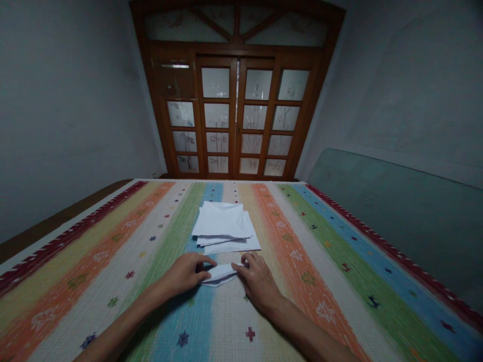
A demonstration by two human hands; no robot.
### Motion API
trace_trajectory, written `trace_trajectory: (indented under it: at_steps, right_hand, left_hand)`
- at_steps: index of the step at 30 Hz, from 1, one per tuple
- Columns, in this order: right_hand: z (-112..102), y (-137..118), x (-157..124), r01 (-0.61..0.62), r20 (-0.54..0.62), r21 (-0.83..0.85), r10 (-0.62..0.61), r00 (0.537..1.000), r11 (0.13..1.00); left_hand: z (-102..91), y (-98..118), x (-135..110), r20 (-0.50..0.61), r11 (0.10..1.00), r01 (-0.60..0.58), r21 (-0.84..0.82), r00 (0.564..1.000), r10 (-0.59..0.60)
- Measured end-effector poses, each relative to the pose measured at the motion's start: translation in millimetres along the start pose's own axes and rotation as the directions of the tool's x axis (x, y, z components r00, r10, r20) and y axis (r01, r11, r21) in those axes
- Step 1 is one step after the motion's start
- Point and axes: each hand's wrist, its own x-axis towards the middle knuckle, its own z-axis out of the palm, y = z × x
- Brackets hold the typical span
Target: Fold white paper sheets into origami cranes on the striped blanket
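Observation:
A small piece of folded white paper (pixel 221 274) lies on the striped cloth between my two hands. My left hand (pixel 189 272) pinches its left end, thumb and fingers closed on the edge. At the opposite end, my right hand (pixel 257 276) grips the paper, with the thumb on top and the fingers curled behind. Just beyond it sits a loose stack of white paper (pixel 222 221), its sheets or folded pieces unevenly layered. The undersides of my fingers are hidden.
A colourful striped tablecloth (pixel 151 241) with small printed motifs covers the table. Past the far edge stands a wooden door with glass panes (pixel 236 115). A pale green panel (pixel 377 201) runs along the right side, and a white wall (pixel 68 110) is on the left.

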Motion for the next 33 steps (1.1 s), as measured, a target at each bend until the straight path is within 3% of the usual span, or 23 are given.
trace_trajectory:
  at_steps: [9, 17, 22, 33]
  right_hand:
    - [-8.1, -10.6, -5.4, 0.107, 0.099, 0.037, -0.11, 0.989, 0.994]
    - [-3.9, -9.3, -4.4, 0.129, 0.045, 0.068, -0.132, 0.99, 0.989]
    - [2.0, 2.0, -4.6, 0.156, -0.029, 0.19, -0.153, 0.988, 0.969]
    - [-20.3, 5.2, -5.2, 0.126, 0.095, 0.413, -0.18, 0.979, 0.902]
  left_hand:
    - [13.5, 14.3, -7.0, -0.046, 0.996, -0.07, 0.06, 0.996, 0.073]
    - [14.7, 15.9, -4.7, -0.074, 0.996, -0.085, 0.006, 0.994, 0.086]
    - [15.5, 15.8, -6.3, -0.077, 0.985, -0.173, -0.011, 0.982, 0.172]
    - [13.1, 22.3, -9.5, -0.069, 0.925, -0.38, -0.018, 0.923, 0.378]
